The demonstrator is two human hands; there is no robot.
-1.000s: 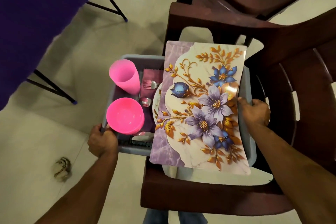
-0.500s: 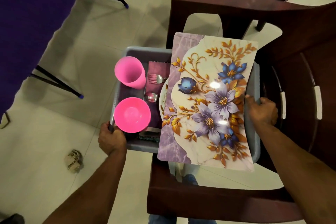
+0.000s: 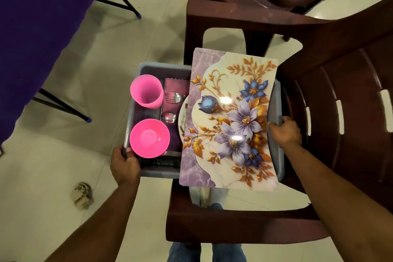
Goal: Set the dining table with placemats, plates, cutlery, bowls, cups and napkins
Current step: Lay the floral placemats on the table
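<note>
Placemat (image 3: 231,121), floral, lies across the grey tub (image 3: 276,151), which I hold over a brown chair (image 3: 244,227). My left hand (image 3: 124,167) grips the tub's near-left corner, my right hand (image 3: 286,134) curls over its right rim. Left of the placemat inside the tub: pink bowl (image 3: 149,138), then spoon (image 3: 169,117), fork (image 3: 173,97), pink cup (image 3: 146,91).

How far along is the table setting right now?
Nothing looks laid yet. Left hand and right hand grip the grey tub over a chair. The placemat, pink cup, pink bowl, fork and napkin all remain in it.
</note>
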